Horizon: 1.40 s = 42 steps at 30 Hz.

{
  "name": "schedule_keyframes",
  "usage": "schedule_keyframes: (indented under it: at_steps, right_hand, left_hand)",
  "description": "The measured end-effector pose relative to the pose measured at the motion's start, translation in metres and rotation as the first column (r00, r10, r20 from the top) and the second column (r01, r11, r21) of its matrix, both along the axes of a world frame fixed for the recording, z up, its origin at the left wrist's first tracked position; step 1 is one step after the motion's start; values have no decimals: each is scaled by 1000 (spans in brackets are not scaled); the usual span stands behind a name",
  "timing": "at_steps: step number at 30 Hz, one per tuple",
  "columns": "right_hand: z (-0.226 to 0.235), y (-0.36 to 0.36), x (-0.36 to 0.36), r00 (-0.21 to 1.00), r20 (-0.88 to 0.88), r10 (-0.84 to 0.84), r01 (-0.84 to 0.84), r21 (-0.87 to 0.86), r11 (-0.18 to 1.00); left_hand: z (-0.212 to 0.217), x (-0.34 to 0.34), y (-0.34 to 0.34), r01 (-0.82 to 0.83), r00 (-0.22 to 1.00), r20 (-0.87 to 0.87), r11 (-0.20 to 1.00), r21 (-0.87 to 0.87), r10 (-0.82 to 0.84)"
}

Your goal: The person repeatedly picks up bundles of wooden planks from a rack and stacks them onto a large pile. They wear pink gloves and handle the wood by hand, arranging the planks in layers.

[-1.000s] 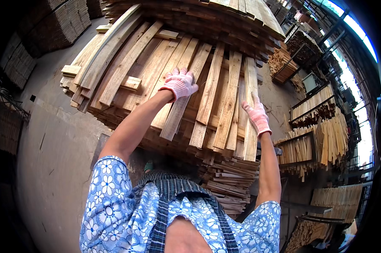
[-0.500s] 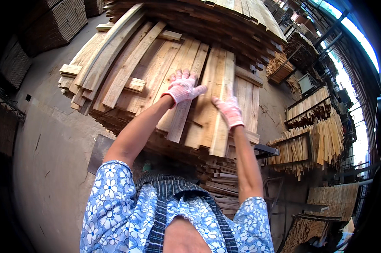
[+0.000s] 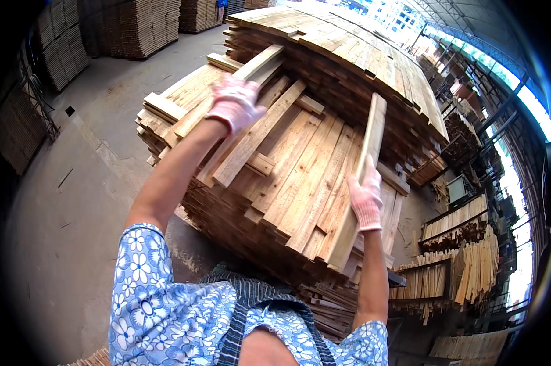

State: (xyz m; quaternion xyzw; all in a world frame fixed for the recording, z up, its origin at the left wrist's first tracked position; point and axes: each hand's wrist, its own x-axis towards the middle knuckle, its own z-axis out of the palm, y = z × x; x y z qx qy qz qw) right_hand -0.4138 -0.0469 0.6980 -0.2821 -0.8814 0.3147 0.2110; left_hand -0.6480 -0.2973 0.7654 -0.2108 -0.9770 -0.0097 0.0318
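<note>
My left hand, in a pink-and-white knit glove, is over several boards at the left of the stack. Its fingers are spread and slightly blurred, and it holds nothing that I can see. My right hand, gloved alike, is closed on a long pale wooden board at the right side. This board slants away from me, its far end against the taller pile. Between my hands, flat planks lie side by side. A loose board rests across a short wood block beside my left hand.
Behind the planks rises a taller lumber pile. More wood stacks stand at the far left beyond the concrete floor. Racks of thin slats line the right. Another short block sits at the stack's left edge.
My left hand has moved from the middle planks to the boards at the left. My right hand now grips a board at the right. The view has shifted, showing more background.
</note>
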Motion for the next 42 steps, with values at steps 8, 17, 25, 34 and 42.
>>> schedule_keyframes:
  at_steps: [8, 17, 25, 34, 42]
  right_hand:
    - [-71, -144, -231, 1000, 8, -10, 11, -165, 986]
    - [-10, -70, -79, 954, -224, 199, -291, -531, 796]
    - [-52, 120, 113, 977, 156, -148, 182, -232, 956]
    - [-138, 127, 59, 967, 128, -221, 223, -1, 975]
    - [-34, 25, -60, 993, 81, 86, -99, 176, 979]
  left_hand:
    - [-18, -50, -25, -54, 977, 213, 993, 107, 31]
    - [-32, -86, -53, -34, 955, 295, 985, 171, -18]
    - [-41, -17, -6, 105, 979, 181, 994, -42, -96]
    - [-31, 11, 9, 164, 972, 177, 985, -53, -152]
    - [-47, -59, -40, 49, 842, 445, 865, 499, -304]
